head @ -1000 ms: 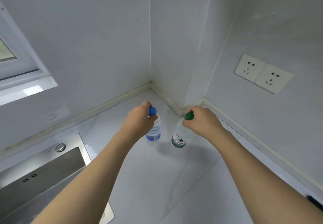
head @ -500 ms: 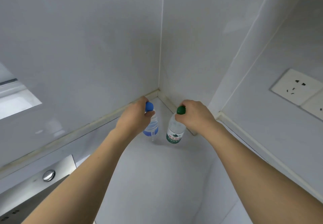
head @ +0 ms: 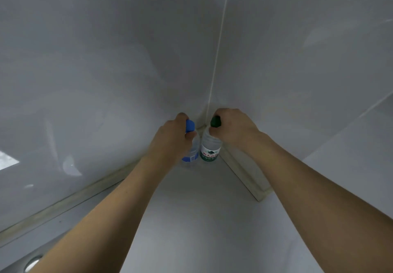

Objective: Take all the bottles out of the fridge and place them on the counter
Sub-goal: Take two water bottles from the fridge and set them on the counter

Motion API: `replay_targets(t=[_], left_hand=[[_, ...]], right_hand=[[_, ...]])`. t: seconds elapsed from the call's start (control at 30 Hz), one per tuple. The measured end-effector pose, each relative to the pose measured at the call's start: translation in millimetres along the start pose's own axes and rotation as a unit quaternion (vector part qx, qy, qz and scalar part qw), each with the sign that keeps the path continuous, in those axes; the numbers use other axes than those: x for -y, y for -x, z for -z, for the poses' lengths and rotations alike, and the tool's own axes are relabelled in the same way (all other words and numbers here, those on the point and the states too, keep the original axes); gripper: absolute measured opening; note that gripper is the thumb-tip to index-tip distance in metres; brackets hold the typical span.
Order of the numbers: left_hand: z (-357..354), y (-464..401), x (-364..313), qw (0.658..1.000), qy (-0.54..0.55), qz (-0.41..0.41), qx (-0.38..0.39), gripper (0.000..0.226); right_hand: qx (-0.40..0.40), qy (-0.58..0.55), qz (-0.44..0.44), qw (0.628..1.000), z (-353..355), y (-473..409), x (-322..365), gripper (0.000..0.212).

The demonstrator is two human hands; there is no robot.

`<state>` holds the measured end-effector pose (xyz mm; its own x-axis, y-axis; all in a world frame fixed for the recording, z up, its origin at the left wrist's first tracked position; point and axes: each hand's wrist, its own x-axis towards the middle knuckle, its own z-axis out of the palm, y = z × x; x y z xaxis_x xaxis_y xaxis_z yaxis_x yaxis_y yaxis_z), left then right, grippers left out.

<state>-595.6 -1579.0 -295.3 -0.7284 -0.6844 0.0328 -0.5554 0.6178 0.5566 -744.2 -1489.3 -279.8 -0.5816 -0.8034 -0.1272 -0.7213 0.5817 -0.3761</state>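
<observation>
Bottles have moved deeper toward the tiled wall corner: your left hand grips the blue-capped clear plastic bottle, your right hand the green-capped one, nearly set on the white worktop.

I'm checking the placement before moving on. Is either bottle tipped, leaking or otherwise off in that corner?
Nothing stands out. The blue-capped bottle and the green-capped bottle stand upright side by side in the counter corner, caps on, no liquid around them. The left hand and right hand grip their necks.
</observation>
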Motion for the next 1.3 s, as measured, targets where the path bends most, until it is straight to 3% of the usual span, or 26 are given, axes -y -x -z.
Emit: replay_targets(t=[0.5,0.9,1.07,1.3], left_hand=[[-12,-40,17,0.999,-0.024,-0.035,-0.027,0.027],[-24,-39,22,0.997,0.049,-0.042,-0.04,0.03],[-28,-38,24,0.996,0.064,-0.042,-0.051,0.029],[-18,-30,22,0.997,0.0,-0.056,-0.052,0.048]], right_hand=[[-0.026,0.005,0.061,0.998,-11,-63,0,0.014],[-0.035,-0.007,0.033,0.999,-17,-62,-1,0.023],[-0.037,-0.046,-0.004,0.998,-20,-59,0,0.017],[-0.055,-0.123,-0.022,0.991,-14,-9,0,0.056]])
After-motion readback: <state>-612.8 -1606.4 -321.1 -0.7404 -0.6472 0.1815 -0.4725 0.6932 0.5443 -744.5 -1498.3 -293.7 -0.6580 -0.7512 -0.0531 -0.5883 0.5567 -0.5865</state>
